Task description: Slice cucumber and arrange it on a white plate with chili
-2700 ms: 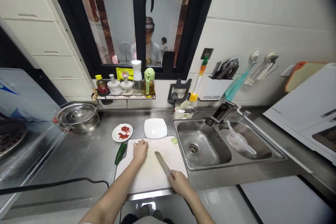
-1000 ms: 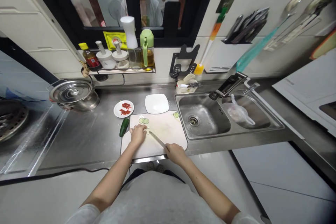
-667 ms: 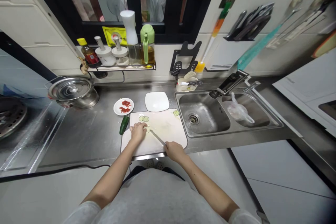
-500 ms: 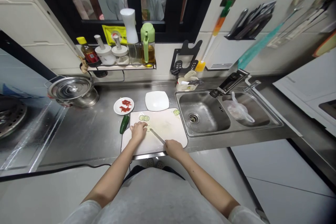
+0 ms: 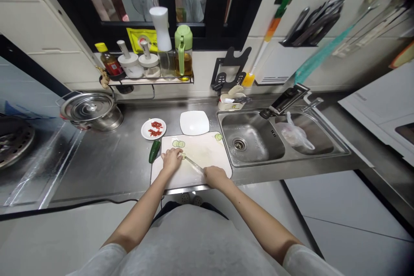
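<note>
In the head view my right hand point(image 5: 214, 177) is closed round the handle of a kitchen knife point(image 5: 194, 164), its blade angled up and left over the white cutting board point(image 5: 194, 176). The blade tip is at pale cucumber slices point(image 5: 183, 155). My left hand point(image 5: 171, 160) is pressed on the board with fingers bent at these slices, partly hiding them. Several cucumber slices point(image 5: 178, 143) overlap just beyond my left hand. More slices point(image 5: 218, 136) form a small pile at the board's far right corner. A dark green cucumber piece point(image 5: 154, 151) rests against the board's left edge.
Behind the board are a small plate of chopped red pieces point(image 5: 155, 123) and a white square plate point(image 5: 194, 122). A double sink point(image 5: 252, 155) adjoins on the right, holding a plastic bag point(image 5: 295, 133). A lidded pot point(image 5: 93, 110) stands left, below a condiment rack point(image 5: 148, 82).
The knife blade lies slightly flatter and its tip is still beside my left fingers. Both hands stay nearly in place; the whole view has shifted a little.
</note>
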`<state>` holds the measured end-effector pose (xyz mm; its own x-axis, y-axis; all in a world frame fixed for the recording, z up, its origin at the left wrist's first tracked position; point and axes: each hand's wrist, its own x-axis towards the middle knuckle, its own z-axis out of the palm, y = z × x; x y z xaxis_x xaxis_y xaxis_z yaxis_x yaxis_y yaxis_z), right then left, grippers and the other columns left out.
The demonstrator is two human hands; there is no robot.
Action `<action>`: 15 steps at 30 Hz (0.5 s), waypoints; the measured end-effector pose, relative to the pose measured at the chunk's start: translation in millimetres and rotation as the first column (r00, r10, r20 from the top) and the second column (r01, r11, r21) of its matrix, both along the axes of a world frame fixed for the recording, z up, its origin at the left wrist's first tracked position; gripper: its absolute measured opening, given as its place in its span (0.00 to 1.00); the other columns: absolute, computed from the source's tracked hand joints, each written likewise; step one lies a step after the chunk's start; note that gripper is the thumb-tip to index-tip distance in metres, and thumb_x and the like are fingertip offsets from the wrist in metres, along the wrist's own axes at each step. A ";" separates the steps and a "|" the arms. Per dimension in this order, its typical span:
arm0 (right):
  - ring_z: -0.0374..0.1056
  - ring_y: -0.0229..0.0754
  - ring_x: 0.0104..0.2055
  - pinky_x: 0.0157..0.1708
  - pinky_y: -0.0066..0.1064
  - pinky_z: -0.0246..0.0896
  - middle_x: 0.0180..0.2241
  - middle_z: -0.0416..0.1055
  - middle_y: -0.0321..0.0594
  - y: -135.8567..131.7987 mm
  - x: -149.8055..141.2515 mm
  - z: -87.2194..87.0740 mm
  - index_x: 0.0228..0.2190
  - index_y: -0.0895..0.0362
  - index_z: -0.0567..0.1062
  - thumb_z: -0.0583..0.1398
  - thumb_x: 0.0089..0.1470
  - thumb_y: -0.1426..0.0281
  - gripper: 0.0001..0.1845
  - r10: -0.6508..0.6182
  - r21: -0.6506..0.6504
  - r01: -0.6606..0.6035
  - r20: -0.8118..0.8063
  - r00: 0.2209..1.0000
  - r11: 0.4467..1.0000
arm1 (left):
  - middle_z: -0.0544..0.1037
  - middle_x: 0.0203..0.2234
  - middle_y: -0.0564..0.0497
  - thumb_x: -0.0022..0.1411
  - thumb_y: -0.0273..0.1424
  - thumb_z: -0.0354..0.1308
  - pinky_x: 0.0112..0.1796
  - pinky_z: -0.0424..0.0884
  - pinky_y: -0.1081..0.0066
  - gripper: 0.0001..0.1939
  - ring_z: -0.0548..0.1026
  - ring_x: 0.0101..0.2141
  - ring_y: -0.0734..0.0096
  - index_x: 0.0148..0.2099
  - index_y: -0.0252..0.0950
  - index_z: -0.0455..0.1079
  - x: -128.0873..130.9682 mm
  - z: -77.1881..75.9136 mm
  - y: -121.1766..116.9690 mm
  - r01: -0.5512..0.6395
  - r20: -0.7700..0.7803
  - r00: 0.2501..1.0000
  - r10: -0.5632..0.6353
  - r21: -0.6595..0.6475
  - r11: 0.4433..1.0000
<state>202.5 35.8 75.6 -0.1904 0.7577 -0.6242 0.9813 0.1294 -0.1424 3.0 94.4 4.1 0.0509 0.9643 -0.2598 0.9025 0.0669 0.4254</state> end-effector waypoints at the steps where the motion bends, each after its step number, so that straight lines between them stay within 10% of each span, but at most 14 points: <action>1: 0.71 0.51 0.46 0.39 0.36 0.62 0.43 0.75 0.55 -0.6 0.6 1.0 0.45 0.61 0.75 0.51 0.56 0.74 0.18 0.000 0.000 0.000 0.003 1.000 1.000 | 0.74 0.44 0.48 0.61 0.34 0.53 0.47 0.55 0.57 0.13 0.66 0.48 0.56 0.48 0.46 0.72 -0.5 0.1 -1.1 0.013 0.008 1.000 -0.013 0.010 1.000; 15: 0.70 0.50 0.48 0.41 0.36 0.62 0.45 0.74 0.53 -0.5 0.8 -3.3 0.45 0.59 0.75 0.49 0.59 0.70 0.19 0.008 0.023 -0.008 -0.010 1.000 1.000 | 0.71 0.46 0.48 0.58 0.34 0.56 0.47 0.55 0.56 0.13 0.65 0.49 0.54 0.47 0.49 0.73 -4.4 -0.1 -0.7 0.047 0.032 0.998 -0.047 0.003 0.999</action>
